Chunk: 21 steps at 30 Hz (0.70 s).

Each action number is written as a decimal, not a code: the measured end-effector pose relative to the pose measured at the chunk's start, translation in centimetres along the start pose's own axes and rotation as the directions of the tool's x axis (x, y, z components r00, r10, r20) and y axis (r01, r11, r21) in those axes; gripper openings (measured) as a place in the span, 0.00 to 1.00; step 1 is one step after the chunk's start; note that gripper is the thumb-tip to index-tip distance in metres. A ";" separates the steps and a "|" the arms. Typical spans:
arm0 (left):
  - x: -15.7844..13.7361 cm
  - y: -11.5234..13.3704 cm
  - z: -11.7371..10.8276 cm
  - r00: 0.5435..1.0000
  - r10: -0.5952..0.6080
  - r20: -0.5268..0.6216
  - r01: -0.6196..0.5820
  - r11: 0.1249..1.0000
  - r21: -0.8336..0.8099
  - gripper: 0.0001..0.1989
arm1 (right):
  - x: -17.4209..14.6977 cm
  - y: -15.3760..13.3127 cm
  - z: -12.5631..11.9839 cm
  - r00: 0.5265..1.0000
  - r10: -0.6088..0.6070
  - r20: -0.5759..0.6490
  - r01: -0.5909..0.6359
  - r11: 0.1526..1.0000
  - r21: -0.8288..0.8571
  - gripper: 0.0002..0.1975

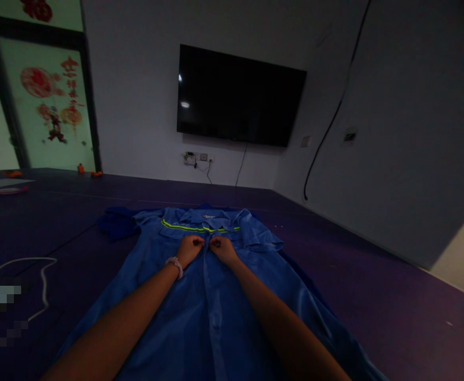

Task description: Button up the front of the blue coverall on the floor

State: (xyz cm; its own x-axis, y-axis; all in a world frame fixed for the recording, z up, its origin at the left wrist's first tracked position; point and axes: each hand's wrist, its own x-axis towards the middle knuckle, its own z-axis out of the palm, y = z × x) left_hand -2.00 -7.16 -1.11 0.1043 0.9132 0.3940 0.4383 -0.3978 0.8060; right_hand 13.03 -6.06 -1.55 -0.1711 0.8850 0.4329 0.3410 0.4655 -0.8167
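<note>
A blue short-sleeved shirt (pixel 184 312) lies spread on the floor with its collar away from me. Yellow-green stripes cross its chest, and a buttoned front placket runs down the middle. My left hand (pixel 191 250), with a pale scrunchie (pixel 175 266) on the wrist, pinches the placket just below the stripes. Close on its right, my right hand (pixel 221 248) pinches the other side of the same front edge. Whatever button sits between the fingertips is too small to make out. Darker blue cloth (pixel 118 222) shows from under the shirt at the left.
Purple floor matting (pixel 366 286) surrounds the shirt. A white cable (pixel 43 280) curls at the left beside a blurred-out object. Small orange things (pixel 81 168) stand by the glass door. A television (pixel 239 95) hangs on the far wall, and a black cable (pixel 327 132) dangles at the right.
</note>
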 end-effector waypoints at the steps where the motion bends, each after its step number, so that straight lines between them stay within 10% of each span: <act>1: 0.0 0.0 0.0 1.000 -0.002 0.003 0.002 1.000 0.000 0.07 | 0.0 0.0 0.0 1.000 -0.001 -0.001 0.001 1.000 -0.004 0.05; 21: -0.1 0.2 -0.1 1.000 -0.010 0.029 0.010 1.000 0.022 0.08 | 0.0 0.1 -0.2 1.000 0.007 -0.010 -0.007 0.997 -0.073 0.03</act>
State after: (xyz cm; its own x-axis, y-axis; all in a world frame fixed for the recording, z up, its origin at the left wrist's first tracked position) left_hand -1.99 -7.30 -0.99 0.1255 0.9194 0.3726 0.4588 -0.3868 0.7999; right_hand 13.20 -5.97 -1.56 -0.1595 0.8880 0.4313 0.4091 0.4571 -0.7897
